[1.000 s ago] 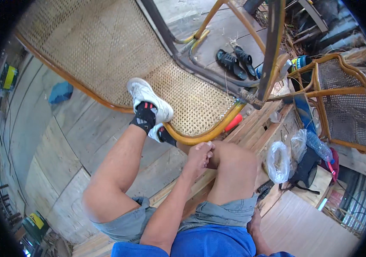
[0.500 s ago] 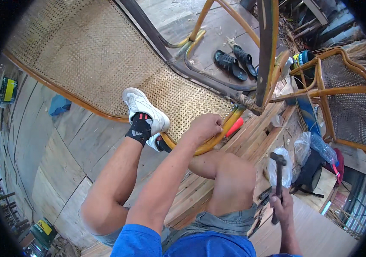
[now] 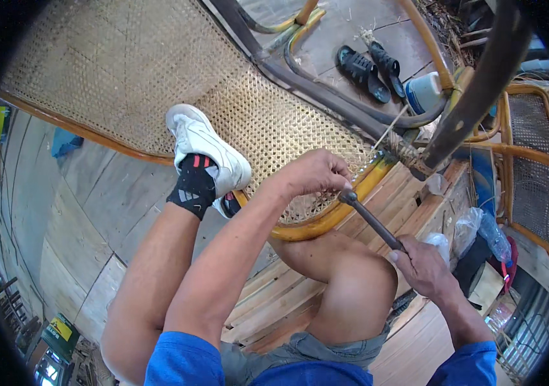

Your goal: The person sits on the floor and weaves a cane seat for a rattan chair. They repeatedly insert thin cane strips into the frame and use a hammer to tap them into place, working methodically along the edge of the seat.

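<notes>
A woven cane chair (image 3: 274, 116) with a curved, yellow-brown rattan rim (image 3: 316, 222) reaches across to my lap, its rim resting by my thigh. My left hand (image 3: 316, 172) is over the cane near the inner edge of the rim, thumb and fingers pinched together. Whatever is in that pinch is too small to make out. My right hand (image 3: 425, 264) is closed round the dark handle of a hammer (image 3: 377, 225). The hammer's head is at the rim, just beside my left fingertips. A pale cane strand (image 3: 390, 125) sticks up near the bound corner joint.
My white shoe (image 3: 207, 145) presses on the woven cane. Black sandals (image 3: 371, 72) and a white container (image 3: 425, 93) are on the floor beyond. Another cane-panelled chair (image 3: 538, 167) stands at right, near a plastic bottle (image 3: 495, 236). Wooden slats (image 3: 377, 212) lie beneath the rim.
My right hand has swung the hammer up and left from beside my thigh to the rim. My left hand stays pinched at the rim. The view has shifted slightly.
</notes>
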{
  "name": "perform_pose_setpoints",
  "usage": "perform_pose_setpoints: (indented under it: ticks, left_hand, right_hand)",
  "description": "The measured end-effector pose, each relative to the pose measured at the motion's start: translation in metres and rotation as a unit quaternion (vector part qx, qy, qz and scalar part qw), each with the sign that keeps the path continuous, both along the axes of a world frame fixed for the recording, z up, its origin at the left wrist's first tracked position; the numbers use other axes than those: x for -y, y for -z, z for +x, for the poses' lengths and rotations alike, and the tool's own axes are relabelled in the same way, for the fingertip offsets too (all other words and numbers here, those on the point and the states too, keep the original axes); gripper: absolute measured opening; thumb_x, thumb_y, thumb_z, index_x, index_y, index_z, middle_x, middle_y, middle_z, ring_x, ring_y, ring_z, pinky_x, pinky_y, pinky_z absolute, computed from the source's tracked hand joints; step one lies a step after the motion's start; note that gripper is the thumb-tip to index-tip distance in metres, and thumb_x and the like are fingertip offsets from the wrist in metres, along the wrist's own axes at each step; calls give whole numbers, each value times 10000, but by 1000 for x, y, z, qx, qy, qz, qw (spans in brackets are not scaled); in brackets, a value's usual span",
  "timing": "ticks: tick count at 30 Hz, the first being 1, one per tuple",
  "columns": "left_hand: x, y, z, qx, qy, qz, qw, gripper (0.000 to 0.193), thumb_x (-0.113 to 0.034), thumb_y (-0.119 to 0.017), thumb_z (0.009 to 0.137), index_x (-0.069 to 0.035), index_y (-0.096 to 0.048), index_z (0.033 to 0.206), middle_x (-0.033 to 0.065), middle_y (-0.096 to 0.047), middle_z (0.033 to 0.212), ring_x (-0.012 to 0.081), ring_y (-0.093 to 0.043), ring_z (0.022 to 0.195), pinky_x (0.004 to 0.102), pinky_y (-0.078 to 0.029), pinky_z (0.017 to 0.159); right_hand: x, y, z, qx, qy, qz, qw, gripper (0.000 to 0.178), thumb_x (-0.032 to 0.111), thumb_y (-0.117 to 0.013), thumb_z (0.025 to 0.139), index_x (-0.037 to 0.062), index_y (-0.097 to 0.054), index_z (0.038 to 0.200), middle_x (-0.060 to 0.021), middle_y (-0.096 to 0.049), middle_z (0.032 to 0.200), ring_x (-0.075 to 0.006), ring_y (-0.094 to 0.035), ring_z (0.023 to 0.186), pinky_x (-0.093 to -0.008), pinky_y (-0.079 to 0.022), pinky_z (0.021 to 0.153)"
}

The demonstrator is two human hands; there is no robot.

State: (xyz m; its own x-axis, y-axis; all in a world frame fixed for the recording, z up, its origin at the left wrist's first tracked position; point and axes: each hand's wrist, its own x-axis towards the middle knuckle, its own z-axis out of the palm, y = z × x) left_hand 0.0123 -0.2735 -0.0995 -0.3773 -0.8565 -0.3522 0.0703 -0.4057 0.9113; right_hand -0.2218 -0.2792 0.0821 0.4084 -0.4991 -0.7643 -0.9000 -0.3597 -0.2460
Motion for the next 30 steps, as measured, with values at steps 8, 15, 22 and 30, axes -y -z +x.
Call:
perform_pose_setpoints:
  ticks: [8,15,22,30]
  left_hand:
    - [0,7,-1,-9,-6,-6,1000,192,-188,-716,736,-24,-696,833,-21,-605,650,67,-516,593,244,-420,543]
    - [2,8,2,4,6,-4,1000,205,-208,-723,721,-31,-699,822,-21,-600,640,67,-517,592,244,-415,543]
    - [1,2,5,5,17,48,999,207,-205,-717,744,-22,-697,840,-13,-603,650,72,-527,626,253,-429,580]
    - [-5,6,4,0,-47,-7,999,220,-217,-698,764,-30,-687,879,-9,-626,732,74,-535,640,242,-434,608]
  right_hand:
    - [8,12,21,-32,-50,7,998,311,315,-492,917,7,-489,958,-242,-585,740,-440,-588,750,-501,-462,653]
    - [0,15,8,39,3,-17,999,323,319,-513,909,-1,-496,951,-247,-581,730,-434,-593,749,-487,-473,637]
    - [6,33,7,-21,-55,-15,998,300,313,-518,904,15,-499,934,-246,-586,747,-428,-596,743,-491,-472,626]
    - [-1,30,-13,5,40,-53,998,302,298,-510,909,-3,-520,906,-220,-571,686,-411,-590,684,-466,-460,595]
